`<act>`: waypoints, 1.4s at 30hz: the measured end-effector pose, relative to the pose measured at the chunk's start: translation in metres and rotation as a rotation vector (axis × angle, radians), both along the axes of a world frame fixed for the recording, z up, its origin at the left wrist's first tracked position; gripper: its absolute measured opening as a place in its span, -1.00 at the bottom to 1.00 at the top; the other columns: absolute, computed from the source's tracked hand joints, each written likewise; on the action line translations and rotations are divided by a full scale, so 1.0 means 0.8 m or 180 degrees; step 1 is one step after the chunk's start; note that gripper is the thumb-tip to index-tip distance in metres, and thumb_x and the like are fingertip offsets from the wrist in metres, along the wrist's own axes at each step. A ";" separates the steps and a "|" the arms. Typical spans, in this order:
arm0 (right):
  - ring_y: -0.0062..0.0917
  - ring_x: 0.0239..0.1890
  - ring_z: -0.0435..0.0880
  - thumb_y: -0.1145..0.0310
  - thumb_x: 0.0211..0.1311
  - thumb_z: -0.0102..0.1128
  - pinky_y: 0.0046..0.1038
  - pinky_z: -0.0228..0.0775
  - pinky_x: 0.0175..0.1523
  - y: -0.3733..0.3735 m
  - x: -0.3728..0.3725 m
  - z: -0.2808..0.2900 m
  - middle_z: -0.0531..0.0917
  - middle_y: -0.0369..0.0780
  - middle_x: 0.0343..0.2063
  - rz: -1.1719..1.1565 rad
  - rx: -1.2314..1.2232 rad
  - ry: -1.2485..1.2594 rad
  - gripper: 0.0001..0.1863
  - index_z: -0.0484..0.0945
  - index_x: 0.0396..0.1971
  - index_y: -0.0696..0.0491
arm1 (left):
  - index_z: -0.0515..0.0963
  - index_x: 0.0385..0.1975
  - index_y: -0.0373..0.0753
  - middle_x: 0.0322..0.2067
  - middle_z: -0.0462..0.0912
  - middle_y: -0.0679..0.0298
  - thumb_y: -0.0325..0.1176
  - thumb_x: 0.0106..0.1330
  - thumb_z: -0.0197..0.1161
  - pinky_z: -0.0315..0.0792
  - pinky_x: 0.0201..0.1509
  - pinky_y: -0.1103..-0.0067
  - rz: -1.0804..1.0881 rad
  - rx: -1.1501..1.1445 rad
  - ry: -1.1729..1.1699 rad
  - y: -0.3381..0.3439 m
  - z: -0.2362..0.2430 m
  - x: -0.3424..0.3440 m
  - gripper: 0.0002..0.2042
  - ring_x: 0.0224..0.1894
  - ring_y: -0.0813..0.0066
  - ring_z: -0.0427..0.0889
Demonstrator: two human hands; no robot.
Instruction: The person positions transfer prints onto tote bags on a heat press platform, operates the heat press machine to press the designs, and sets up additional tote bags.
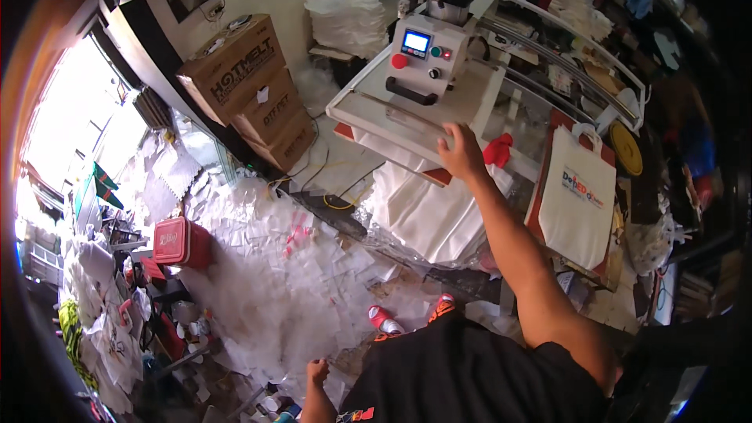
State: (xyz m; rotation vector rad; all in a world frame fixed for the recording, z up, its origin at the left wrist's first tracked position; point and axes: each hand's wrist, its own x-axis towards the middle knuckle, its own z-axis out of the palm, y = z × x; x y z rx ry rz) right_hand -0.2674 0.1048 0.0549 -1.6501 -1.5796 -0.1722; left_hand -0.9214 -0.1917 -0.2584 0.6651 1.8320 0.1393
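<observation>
In the head view, the right hand (460, 153) has its fingers loosely parted with nothing visible in them, at the front edge of the white heat press (376, 119), contact unclear; the press's black handle (411, 92) lies beyond it. Just right of that hand is a red cloth (498, 150), farther right a white tote bag (578, 215), and nearer the body white fabric (427, 215). The left hand (317, 371) hangs low, fingers curled, its contents impossible to tell.
</observation>
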 end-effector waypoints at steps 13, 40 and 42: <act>-0.16 -0.22 0.64 0.50 0.12 0.22 -0.24 0.49 -0.11 -0.502 0.385 -0.113 0.62 -0.06 -0.35 -0.2195 -0.0239 0.0438 -0.89 0.53 -0.33 0.12 | 0.53 -0.16 -0.30 -0.42 0.66 0.18 -0.15 0.36 0.15 0.43 -0.54 0.55 -0.0826 0.0212 0.0071 0.039 0.031 0.258 -0.69 -0.52 0.39 0.63; -0.18 -0.18 0.69 0.36 0.06 0.33 -0.29 0.52 -0.06 -0.508 0.649 -0.156 0.70 -0.04 -0.28 -0.2676 -0.1113 0.0661 -0.78 0.68 -0.26 0.07 | 0.59 -0.12 -0.39 -0.36 0.72 0.17 -0.13 0.34 0.16 0.53 -0.46 0.51 -0.2313 -0.0156 0.0371 -0.096 0.075 0.370 -0.61 -0.45 0.44 0.71; -0.17 -0.15 0.68 0.38 0.06 0.31 -0.30 0.51 -0.04 -0.503 0.655 -0.154 0.70 -0.03 -0.24 -0.2693 -0.1242 0.0722 -0.79 0.68 -0.28 0.08 | 0.56 -0.06 -0.35 -0.29 0.72 0.19 -0.11 0.35 0.14 0.53 -0.47 0.49 -0.2468 -0.0164 0.0380 -0.072 0.073 0.367 -0.60 -0.39 0.42 0.71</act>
